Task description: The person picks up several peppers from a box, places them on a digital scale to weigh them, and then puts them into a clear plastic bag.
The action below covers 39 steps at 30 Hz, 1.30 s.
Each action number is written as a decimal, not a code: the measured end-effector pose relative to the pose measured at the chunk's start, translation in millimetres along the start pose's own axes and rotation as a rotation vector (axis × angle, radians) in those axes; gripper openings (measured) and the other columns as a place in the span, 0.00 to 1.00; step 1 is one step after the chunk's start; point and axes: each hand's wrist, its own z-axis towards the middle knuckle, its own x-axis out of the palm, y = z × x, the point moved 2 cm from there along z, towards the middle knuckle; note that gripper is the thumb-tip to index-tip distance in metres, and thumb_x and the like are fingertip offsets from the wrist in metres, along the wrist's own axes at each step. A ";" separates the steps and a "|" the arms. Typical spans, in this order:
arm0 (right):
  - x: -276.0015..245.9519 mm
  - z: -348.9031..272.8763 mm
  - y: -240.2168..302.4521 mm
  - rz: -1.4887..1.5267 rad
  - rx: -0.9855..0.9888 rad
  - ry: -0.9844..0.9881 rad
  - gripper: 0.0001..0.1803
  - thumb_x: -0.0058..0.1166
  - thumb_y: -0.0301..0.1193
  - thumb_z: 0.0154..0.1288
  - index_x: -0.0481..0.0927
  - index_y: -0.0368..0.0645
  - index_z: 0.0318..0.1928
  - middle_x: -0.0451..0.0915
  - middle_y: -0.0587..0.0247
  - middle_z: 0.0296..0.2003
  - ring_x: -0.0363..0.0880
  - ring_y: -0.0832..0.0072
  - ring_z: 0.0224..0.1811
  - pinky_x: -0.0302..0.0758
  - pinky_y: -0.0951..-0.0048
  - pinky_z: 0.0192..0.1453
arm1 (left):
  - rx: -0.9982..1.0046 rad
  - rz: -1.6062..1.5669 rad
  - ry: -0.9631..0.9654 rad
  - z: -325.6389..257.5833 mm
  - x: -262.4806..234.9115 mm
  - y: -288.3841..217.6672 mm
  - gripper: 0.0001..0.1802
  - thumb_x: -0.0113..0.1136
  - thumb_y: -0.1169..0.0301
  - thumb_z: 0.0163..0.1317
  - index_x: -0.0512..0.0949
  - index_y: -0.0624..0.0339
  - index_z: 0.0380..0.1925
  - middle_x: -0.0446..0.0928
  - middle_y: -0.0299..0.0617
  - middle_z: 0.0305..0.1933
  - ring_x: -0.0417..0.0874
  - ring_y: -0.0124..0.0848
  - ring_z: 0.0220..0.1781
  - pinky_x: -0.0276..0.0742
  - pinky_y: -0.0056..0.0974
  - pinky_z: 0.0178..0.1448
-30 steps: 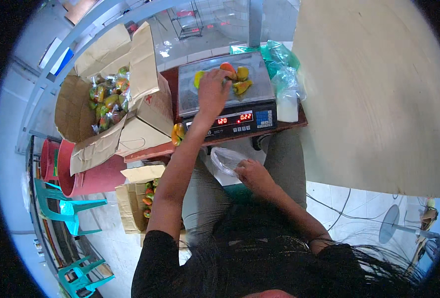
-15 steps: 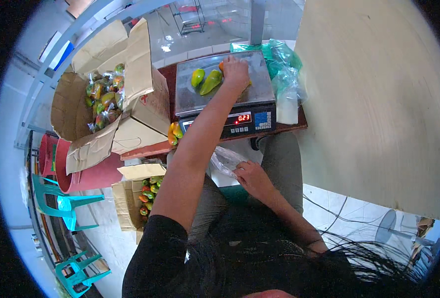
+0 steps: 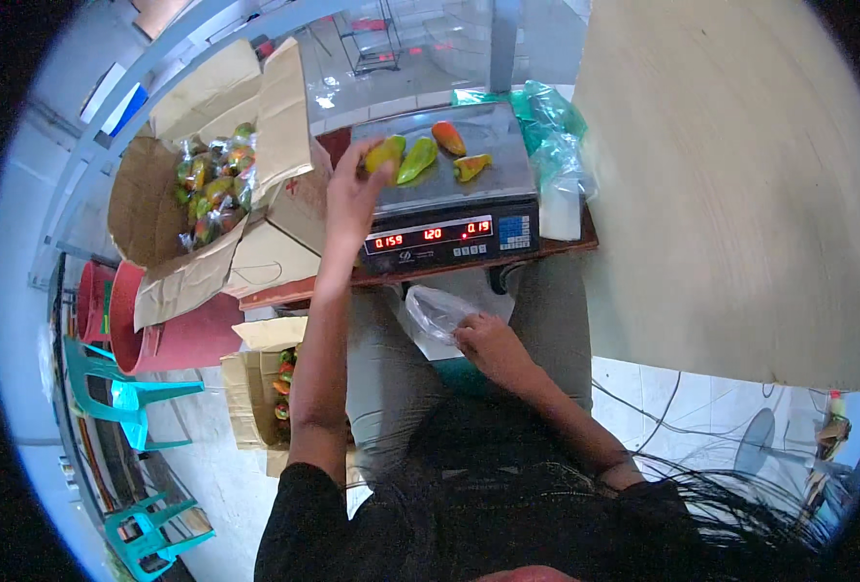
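Observation:
My left hand reaches to the left side of the scale's metal plate, its fingers closed round a green pepper. Beside it on the plate lie a second green pepper, an orange-red one and a small yellow-orange one. The scale has a lit red display and blue keys on its front. Low over my lap, my right hand pinches the rim of a clear plastic bag, whose mouth gapes toward the scale.
An open cardboard box left of the scale holds bagged peppers. Lower down, another box holds loose peppers. Green and clear plastic bags lie right of the scale. A wooden panel stands at the right.
My left hand has moved left from the orange-red pepper to the green one at the plate's left, uncovering the yellow-orange pepper and the display. My right hand stays at the bag, whose mouth looks wider.

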 end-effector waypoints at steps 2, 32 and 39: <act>8.3 1.1 2.9 0.029 -0.050 0.052 0.08 0.51 0.27 0.52 0.77 0.40 0.34 0.74 0.57 0.34 0.71 0.62 0.40 0.68 0.63 0.45 | -0.041 -0.098 0.015 -37.4 -25.4 9.7 0.19 0.53 0.71 0.57 0.68 0.63 0.49 0.71 0.42 0.46 0.70 0.29 0.50 0.65 0.31 0.53; 15.8 -2.1 0.0 -0.034 -0.074 0.145 0.09 0.50 0.28 0.51 0.77 0.44 0.35 0.74 0.58 0.32 0.72 0.62 0.38 0.70 0.62 0.42 | 0.139 0.648 0.135 -8.6 94.6 50.9 0.24 0.61 0.74 0.43 0.69 0.52 0.43 0.69 0.42 0.43 0.68 0.42 0.49 0.65 0.44 0.53; 19.3 1.2 0.1 -0.023 -0.057 0.154 0.09 0.49 0.29 0.53 0.78 0.44 0.35 0.74 0.58 0.33 0.72 0.62 0.39 0.69 0.61 0.42 | 0.193 0.551 0.039 -7.1 97.5 58.0 0.24 0.62 0.74 0.42 0.69 0.55 0.43 0.69 0.43 0.46 0.67 0.44 0.51 0.63 0.44 0.56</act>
